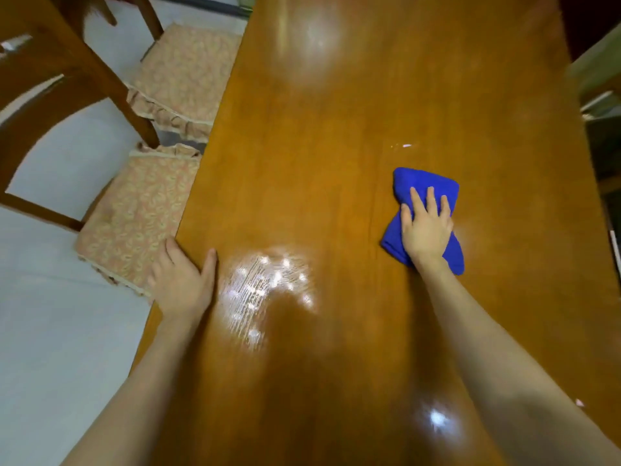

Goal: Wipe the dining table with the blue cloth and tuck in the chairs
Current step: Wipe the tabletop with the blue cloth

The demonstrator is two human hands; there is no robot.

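Note:
A long glossy wooden dining table (336,146) runs away from me. The blue cloth (423,185), bunched, lies on its right half. My right hand (425,227) presses flat on the cloth with straight fingers. My left hand (183,280) rests on the table's left edge, thumb on top, fingers over the edge and partly hidden. Two wooden chairs with patterned cushions stand along the left side: the near chair (134,210) and the far chair (181,75). Both seats show beside the table edge.
Light tiled floor (50,314) lies to the left of the table. Bright lamp reflections and a small wet streak (401,146) show on the tabletop. Dark furniture (601,136) stands past the table's right edge.

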